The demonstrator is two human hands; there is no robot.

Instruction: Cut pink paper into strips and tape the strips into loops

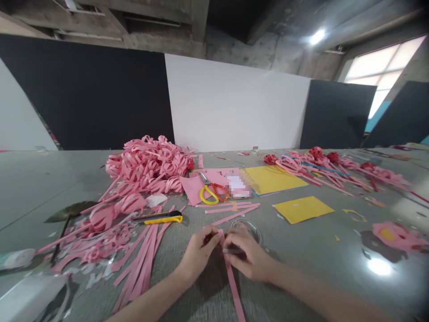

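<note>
A long pink paper strip (233,286) runs from between my hands down to the bottom edge of the view. My left hand (201,248) pinches its upper end between thumb and fingertips. Just to the right, my right hand (247,252) has its fingers curled at the strip's right edge, with something clear and small under them that is hard to make out. Behind my right hand lies a clear round ring (255,227), partly hidden by the fingers. Several short pink strips (231,208) lie beyond my hands.
Yellow-handled scissors (208,192) rest on pink sheets. A yellow cutter (164,218) lies left, by cut pink strips (144,264) and a large pile of pink paper loops (150,163). Yellow sheets (303,209) and a pink paper flower (395,235) are at right.
</note>
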